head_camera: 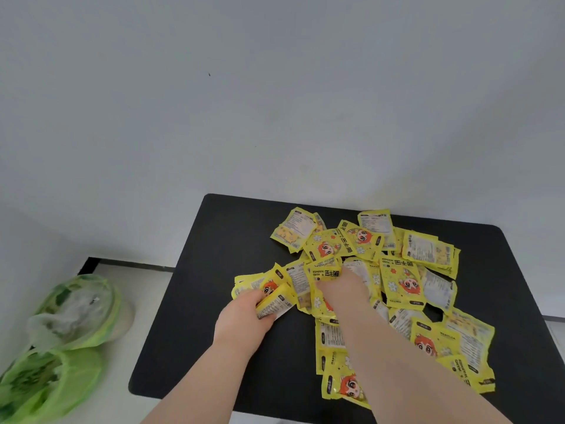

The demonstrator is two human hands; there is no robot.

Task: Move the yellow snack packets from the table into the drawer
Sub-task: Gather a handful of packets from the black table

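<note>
Soft, diffuse light fills the scene brightly and evenly; its source is out of view. The wall (275, 102) beyond the hands is a flat pale grey, a little darker toward the top. The black table (214, 270) beneath the hands reads matte and uniformly dark. The yellow packets (403, 280) just right of the right hand (342, 290) carry a faint sheen and cast only thin, soft shadows. Both that hand and the left hand (244, 316) are slightly smeared. Well left of the left hand, the green bags (61, 332) are blurred and stretched by wide-angle distortion.
</note>
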